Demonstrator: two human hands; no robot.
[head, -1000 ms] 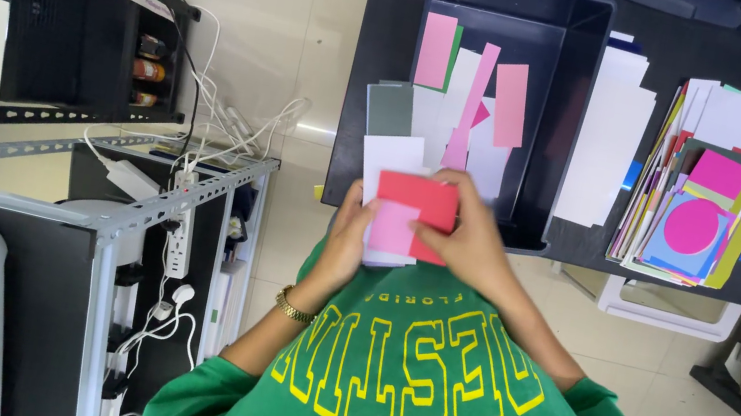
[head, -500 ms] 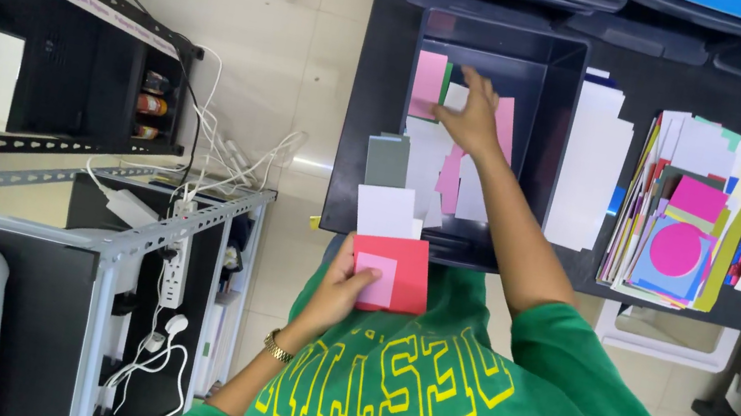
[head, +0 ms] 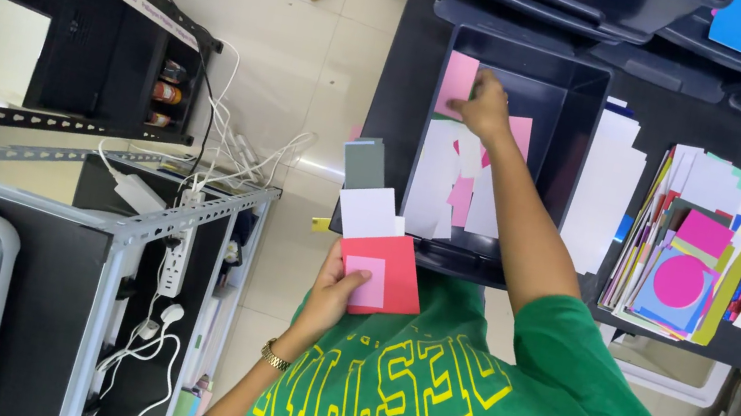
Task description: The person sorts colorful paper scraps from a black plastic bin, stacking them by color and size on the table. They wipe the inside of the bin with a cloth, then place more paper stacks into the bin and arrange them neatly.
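Left hand (head: 333, 295) grips red card stack (head: 379, 258) mid-frame; right hand (head: 486, 109) pinches pink paper (head: 457, 82) in black bin (head: 574, 92), top centre.

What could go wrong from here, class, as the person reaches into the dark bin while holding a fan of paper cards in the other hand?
1. The left hand pinches the fanned cards only at their lower end; the grey top card could slide out and drop to the floor.
2. The right hand rests on a pink sheet leaning against the wall of the bin; nudged, it may flop onto the loose sheets below.
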